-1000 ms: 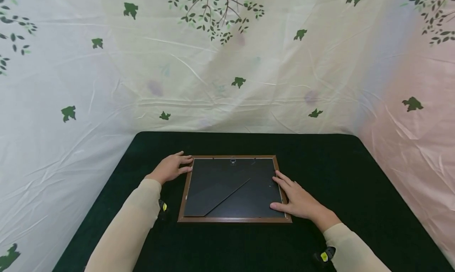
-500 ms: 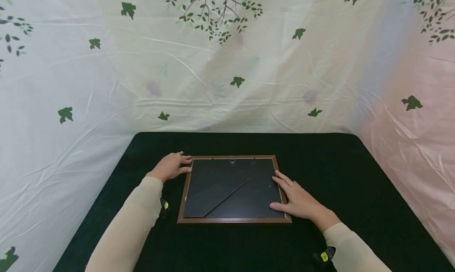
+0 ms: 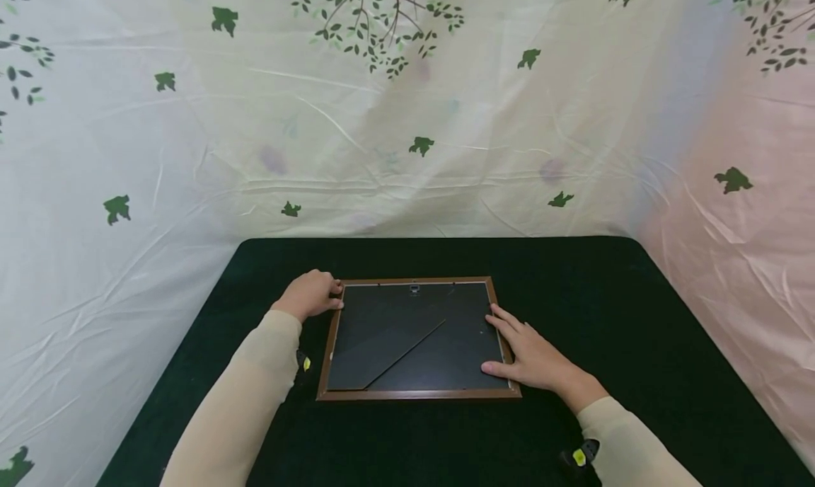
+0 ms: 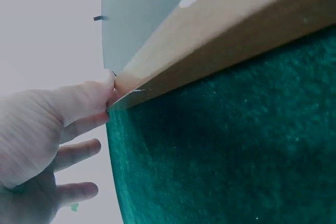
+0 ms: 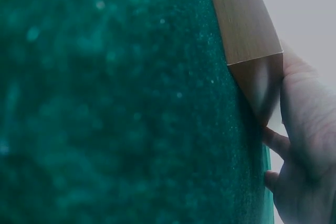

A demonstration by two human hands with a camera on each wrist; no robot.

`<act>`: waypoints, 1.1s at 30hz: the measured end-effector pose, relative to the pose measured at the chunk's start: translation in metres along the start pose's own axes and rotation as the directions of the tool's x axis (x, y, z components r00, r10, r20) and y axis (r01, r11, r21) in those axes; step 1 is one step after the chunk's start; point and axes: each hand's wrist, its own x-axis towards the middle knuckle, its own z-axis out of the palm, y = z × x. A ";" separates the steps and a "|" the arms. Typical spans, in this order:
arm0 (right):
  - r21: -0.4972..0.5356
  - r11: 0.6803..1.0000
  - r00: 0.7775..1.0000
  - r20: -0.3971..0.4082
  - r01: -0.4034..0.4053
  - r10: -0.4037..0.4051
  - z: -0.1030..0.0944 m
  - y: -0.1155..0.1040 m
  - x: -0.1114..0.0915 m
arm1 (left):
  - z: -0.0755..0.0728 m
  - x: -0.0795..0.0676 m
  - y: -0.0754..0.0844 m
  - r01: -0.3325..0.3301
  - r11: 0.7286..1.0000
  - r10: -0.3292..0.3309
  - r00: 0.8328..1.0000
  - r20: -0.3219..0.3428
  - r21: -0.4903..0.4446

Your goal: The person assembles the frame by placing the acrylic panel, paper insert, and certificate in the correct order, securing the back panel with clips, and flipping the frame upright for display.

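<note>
Wooden far-left corner of the picture frame is clamped between thumb and forefinger of the left hand. Right hand: grip apart, fingers spread against the right rail, thumb over the black backing board. Frame lies back upward, mid-width on the green-covered counter; small hanger at the board's far edge. Cream sleeves cover both forearms. Leaf-printed cloth hangs beyond the counter's far edge.

The head view looks forward and down over the whole desk from farther off; both wrist views look from close and low along the picture frame, which all three share, toward the fingers.
</note>
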 end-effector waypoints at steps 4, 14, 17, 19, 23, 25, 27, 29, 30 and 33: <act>0.003 1.000 1.000 0.003 -0.001 0.001 -0.001 -0.001 0.000 | -0.002 -0.001 0.004 0.023 1.000 -0.023 1.000 0.005 0.005; 0.003 1.000 1.000 0.000 -0.006 0.006 -0.001 -0.001 0.000 | -0.004 0.000 0.009 0.072 0.997 -0.072 0.997 0.020 0.004; 0.009 1.000 1.000 -0.001 -0.008 0.008 0.000 0.000 0.000 | -0.004 0.000 0.009 0.072 0.997 -0.072 0.997 0.019 0.000; 0.011 1.000 1.000 0.003 -0.010 0.010 0.001 0.000 0.000 | -0.002 0.000 0.008 0.048 0.999 -0.048 0.999 0.019 0.004; 0.010 1.000 1.000 0.011 -0.015 0.015 0.001 0.000 0.000 | 0.006 -0.004 0.001 -0.006 1.000 0.007 1.000 0.022 -0.019; 0.013 1.000 1.000 0.013 -0.018 0.018 0.001 0.000 0.000 | 0.011 -0.009 -0.003 -0.017 0.998 0.018 1.000 0.019 -0.061; 0.012 1.000 1.000 0.012 -0.020 0.019 0.001 0.001 0.001 | 0.015 -0.016 -0.006 -0.027 0.993 0.028 1.000 0.009 -0.111; 0.016 1.000 1.000 0.013 -0.020 0.020 0.001 0.000 0.001 | 0.017 -0.027 -0.006 -0.039 0.984 0.039 0.999 -0.005 -0.173; 0.019 1.000 1.000 0.013 -0.020 0.020 0.001 -0.001 0.001 | 0.018 -0.033 -0.005 -0.048 0.978 0.047 0.999 -0.009 -0.204; 0.024 1.000 1.000 0.011 -0.019 0.019 0.002 0.000 0.000 | 0.021 -0.052 0.002 -0.086 0.956 0.087 0.996 -0.010 -0.279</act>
